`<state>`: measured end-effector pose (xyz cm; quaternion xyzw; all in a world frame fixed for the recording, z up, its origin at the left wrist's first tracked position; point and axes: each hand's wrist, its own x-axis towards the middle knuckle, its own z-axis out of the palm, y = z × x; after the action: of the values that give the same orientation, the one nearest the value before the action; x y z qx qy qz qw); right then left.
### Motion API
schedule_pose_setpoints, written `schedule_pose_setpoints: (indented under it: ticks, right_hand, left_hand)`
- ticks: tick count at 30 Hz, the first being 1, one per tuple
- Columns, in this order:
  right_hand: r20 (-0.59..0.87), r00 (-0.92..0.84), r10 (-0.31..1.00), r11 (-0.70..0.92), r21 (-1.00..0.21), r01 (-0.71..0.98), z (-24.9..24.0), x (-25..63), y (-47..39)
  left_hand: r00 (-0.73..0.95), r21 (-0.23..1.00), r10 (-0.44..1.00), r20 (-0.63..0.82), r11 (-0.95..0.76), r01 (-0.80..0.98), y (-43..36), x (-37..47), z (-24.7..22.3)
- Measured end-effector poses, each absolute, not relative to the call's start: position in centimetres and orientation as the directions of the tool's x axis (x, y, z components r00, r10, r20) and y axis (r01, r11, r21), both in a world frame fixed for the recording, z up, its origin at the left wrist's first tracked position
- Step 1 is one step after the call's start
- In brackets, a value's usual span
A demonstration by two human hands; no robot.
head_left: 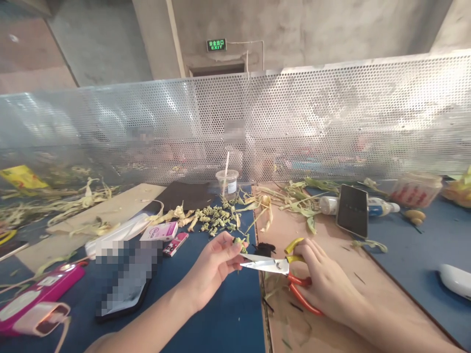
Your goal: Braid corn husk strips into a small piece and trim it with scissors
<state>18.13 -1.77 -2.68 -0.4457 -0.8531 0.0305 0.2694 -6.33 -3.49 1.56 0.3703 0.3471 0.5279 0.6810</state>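
Note:
My left hand (221, 255) is closed, pinching a small green knotted plant piece (240, 243) between thumb and fingers. In my right hand (324, 279) is a pair of scissors (270, 264) with one yellow and one red handle. Their blades are slightly parted, and the tips reach my left fingers just below the plant piece. Whether the blades touch it I cannot tell. Beyond my left hand lies a pile of similar small green knotted pieces (215, 219) on the blue tabletop (221, 318).
A plastic cup with a straw (227, 184) stands behind the pile. Left are a phone (128, 284), a magenta power strip (44, 289) and a tissue pack (160, 231). Right are a dark phone (352, 211), a bottle (379, 207) and dry leaves (305, 196). A perforated metal screen (312, 122) closes the back.

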Motion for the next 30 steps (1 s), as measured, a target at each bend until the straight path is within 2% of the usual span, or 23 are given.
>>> schedule_pose_setpoints:
  ticks: [9, 16, 30]
  right_hand:
    - [0.457, -0.455, 0.764, 0.601, -0.249, 0.76, -2.4, 18.0, -1.2]
    - [0.371, -0.452, 0.811, 0.568, -0.319, 0.759, -1.4, 17.5, -1.7]
    - [0.366, -0.398, 0.841, 0.512, -0.304, 0.803, -1.2, 17.3, -2.4]
  left_hand:
    - [0.078, 0.89, 0.997, -0.022, 0.055, -0.452, -3.0, -6.7, 1.3]
    - [0.095, 0.898, 0.994, 0.054, -0.006, -0.441, -2.7, -6.7, 1.0]
    - [0.077, 0.908, 0.995, 0.063, -0.025, -0.417, -3.0, -6.7, 1.4]
